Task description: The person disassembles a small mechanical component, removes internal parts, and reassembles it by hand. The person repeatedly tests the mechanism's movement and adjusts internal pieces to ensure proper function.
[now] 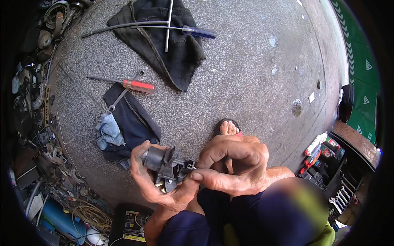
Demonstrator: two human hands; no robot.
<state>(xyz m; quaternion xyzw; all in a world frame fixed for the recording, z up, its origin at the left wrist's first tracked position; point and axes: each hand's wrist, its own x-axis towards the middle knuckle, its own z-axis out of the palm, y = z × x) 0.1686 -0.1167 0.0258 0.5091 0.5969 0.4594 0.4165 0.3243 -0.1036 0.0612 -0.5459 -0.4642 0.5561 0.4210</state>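
Observation:
A black mechanical part [170, 166] with a round cylindrical end and a bracketed, partly metal body rests in my left hand [158, 197]. My left fingers and thumb curl round it from below and the left side. My right hand [240, 162] meets the part's right end, thumb and index finger pinched together by a small shiny tip. What lies between those fingertips is too small to make out. Left of and beyond the part, a dark cloth [135, 123] lies on the floor with a crumpled light-blue rag [110, 130] on it.
A red-handled screwdriver [139, 85] lies across a wrench [120, 99]. Farther off, a blue-handled screwdriver [200, 32] and a metal T-bar [168, 28] rest on a black cloth [180, 61]. Metal parts crowd the left side; several wrenches [342, 197] and bottles [316, 143] stand at right.

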